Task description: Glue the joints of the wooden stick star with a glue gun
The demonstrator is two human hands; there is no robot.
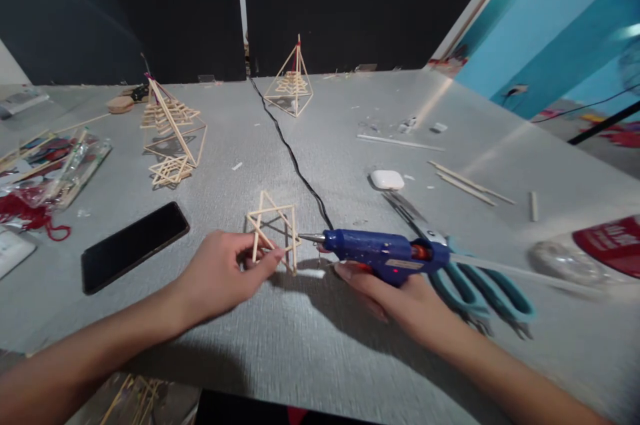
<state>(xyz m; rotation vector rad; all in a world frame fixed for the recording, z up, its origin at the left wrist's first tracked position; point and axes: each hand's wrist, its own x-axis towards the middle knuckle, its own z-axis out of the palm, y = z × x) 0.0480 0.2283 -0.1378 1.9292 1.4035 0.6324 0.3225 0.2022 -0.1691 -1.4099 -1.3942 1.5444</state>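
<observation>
My left hand [231,264] pinches the lower edge of a small star made of thin wooden sticks [258,228], lifted a little off the table. In my right hand [383,292] is a blue hot glue gun [373,248], gripped by its handle. Its metal nozzle points left and reaches the right side of the star; whether it touches a stick I cannot tell. A clear glue stick [520,272] sticks out of the gun's back, and a small red light glows on its body. Teal-handled scissors [460,282] lie just right of my right hand.
A black phone [135,246] lies left of my left hand. Stick pyramids [173,118] [295,82] stand farther back, with small stick stars [171,172] by the left one. A black cord [295,162] crosses the table. A white earbud case [387,179] and loose sticks [465,185] lie right.
</observation>
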